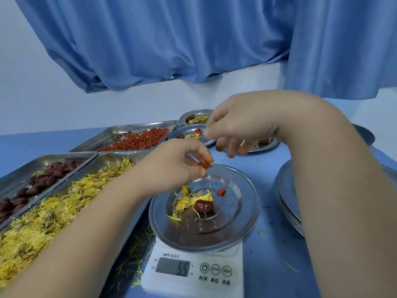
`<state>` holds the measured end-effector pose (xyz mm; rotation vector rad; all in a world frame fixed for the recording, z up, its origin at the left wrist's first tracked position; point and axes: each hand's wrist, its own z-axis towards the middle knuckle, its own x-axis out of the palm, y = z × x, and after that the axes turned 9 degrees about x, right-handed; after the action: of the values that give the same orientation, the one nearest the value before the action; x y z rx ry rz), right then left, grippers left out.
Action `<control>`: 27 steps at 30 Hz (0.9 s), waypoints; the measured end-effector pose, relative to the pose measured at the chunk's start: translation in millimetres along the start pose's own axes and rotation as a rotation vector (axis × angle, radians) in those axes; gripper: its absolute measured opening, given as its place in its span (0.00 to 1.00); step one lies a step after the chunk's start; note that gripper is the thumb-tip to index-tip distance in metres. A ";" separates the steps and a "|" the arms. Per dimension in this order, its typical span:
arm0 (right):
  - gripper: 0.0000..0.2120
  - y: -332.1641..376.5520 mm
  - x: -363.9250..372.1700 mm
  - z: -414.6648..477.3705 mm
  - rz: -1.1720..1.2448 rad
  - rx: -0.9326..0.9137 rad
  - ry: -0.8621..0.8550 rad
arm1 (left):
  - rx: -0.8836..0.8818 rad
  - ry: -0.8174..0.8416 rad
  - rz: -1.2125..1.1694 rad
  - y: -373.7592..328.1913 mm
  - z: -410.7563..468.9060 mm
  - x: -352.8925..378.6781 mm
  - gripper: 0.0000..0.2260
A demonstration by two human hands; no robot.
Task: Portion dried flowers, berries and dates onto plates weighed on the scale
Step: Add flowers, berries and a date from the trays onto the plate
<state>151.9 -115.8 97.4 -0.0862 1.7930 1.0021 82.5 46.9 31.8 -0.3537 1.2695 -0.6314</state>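
A round steel plate rests on a white digital scale whose display reads 55. On the plate lie yellow dried flowers, one dark red date and a red berry. My left hand hovers over the plate's far left rim, its fingertips pinching a few red berries. My right hand is raised behind the plate with fingers loosely spread and nothing clearly in it.
Three steel trays stand at left: dried flowers, dates and red berries. Filled plates sit at the back, partly behind my right hand. A stack of plates stands right of the scale. Loose petals litter the blue table.
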 end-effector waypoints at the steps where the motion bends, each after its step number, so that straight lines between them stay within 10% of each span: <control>1: 0.11 -0.1 -0.4 -0.4 -0.006 0.004 -0.011 | 0.003 -0.016 -0.018 1.1 -2.6 -0.4 0.10; 16: 0.07 -2.7 -4.3 -3.8 -0.061 0.140 -0.063 | 0.109 -0.052 0.031 13.8 -9.1 0.5 0.12; 27: 0.07 -16.0 32.2 -25.2 -0.280 0.031 -0.658 | 0.136 -0.034 0.054 19.3 -2.8 -4.8 0.05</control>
<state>126.1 -130.6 65.2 0.0136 1.1545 0.6917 83.7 65.3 23.7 -0.2163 1.1933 -0.6595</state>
